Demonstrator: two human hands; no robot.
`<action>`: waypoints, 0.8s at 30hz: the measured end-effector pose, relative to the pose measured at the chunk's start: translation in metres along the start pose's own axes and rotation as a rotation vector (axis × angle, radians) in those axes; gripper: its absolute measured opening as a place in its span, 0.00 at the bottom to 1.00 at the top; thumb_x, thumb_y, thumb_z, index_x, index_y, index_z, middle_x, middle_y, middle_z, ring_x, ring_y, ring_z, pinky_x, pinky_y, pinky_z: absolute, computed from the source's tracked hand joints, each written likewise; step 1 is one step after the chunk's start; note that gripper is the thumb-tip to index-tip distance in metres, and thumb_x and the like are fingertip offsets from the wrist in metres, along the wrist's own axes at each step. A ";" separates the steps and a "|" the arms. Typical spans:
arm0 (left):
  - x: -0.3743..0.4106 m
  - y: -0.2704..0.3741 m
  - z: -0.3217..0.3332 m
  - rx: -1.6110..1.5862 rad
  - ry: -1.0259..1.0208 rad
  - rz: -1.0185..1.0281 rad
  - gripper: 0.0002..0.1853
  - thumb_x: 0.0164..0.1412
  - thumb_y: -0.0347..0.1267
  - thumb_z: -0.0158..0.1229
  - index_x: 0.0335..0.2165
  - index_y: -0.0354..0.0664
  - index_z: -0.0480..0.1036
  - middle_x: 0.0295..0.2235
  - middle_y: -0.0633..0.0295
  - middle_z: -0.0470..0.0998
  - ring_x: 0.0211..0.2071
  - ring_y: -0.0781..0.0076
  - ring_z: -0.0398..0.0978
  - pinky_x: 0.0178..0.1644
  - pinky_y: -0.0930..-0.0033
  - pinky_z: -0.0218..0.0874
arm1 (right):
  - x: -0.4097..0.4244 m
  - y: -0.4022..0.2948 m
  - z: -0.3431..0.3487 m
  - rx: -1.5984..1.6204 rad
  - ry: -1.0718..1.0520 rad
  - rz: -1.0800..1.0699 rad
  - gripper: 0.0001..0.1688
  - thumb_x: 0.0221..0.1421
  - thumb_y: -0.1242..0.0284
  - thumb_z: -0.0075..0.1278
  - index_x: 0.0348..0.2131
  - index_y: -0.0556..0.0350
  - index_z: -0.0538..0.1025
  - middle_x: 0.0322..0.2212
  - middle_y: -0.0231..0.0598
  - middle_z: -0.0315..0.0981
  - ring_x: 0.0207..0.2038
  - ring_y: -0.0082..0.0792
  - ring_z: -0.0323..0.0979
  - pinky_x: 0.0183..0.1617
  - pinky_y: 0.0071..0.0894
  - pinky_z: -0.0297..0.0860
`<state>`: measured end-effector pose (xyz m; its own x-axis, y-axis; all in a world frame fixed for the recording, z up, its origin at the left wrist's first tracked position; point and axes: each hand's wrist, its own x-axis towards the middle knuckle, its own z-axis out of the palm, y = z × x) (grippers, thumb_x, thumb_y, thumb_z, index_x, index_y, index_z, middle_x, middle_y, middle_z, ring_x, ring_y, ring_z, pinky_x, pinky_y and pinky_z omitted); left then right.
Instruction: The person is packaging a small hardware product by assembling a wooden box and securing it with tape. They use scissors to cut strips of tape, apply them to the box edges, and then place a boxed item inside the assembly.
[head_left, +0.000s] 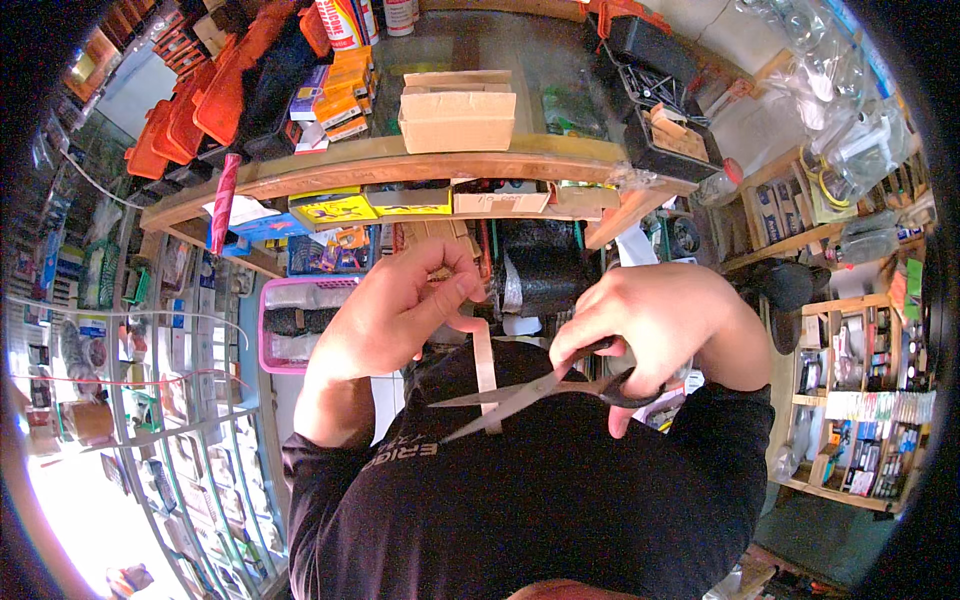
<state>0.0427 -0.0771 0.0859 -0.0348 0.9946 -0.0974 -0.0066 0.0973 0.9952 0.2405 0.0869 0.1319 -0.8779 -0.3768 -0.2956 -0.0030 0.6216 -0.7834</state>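
Observation:
Between the thumb and fingers of my left hand (401, 311) hangs a narrow beige strip (484, 360), bent near the top. I cannot tell whether it is tape, paper or card. My right hand (649, 322) has its fingers through the dark handles of a pair of scissors (536, 390). The scissor blades are spread and point left, crossing the strip near its lower end in front of my black shirt (540, 495). Part of the handles is hidden by my right hand.
A glass-topped wooden counter (450, 166) stands before me, bearing an open cardboard box (457, 120), orange small boxes (345, 94) and a black case (671, 139). A pink basket (266, 330) holds wrapped items at left. Stocked shelves (847, 405) line the right.

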 end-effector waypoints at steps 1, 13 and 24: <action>0.000 -0.003 -0.001 0.015 -0.004 0.028 0.07 0.63 0.26 0.45 0.35 0.31 0.64 0.31 0.60 0.70 0.35 0.77 0.71 0.39 0.72 0.72 | -0.004 0.001 0.000 -0.050 0.047 -0.013 0.30 0.25 0.65 0.67 0.34 0.52 0.75 0.22 0.31 0.71 0.21 0.31 0.66 0.24 0.28 0.64; 0.007 -0.008 -0.002 -0.064 -0.007 0.023 0.06 0.63 0.26 0.45 0.35 0.31 0.64 0.31 0.61 0.69 0.35 0.78 0.70 0.39 0.73 0.72 | -0.030 0.031 0.001 -0.017 0.063 0.192 0.35 0.24 0.62 0.68 0.37 0.56 0.75 0.27 0.38 0.73 0.24 0.34 0.70 0.28 0.28 0.68; 0.015 -0.009 -0.001 0.007 0.003 -0.083 0.08 0.65 0.30 0.44 0.35 0.35 0.63 0.32 0.59 0.70 0.32 0.69 0.76 0.31 0.79 0.68 | -0.031 0.033 0.008 -0.110 0.109 0.004 0.32 0.25 0.69 0.60 0.38 0.53 0.75 0.32 0.36 0.76 0.30 0.40 0.71 0.35 0.33 0.67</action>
<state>0.0418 -0.0629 0.0755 -0.0374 0.9831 -0.1794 -0.0025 0.1794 0.9838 0.2717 0.1141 0.1111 -0.9248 -0.3012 -0.2324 -0.0468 0.6964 -0.7161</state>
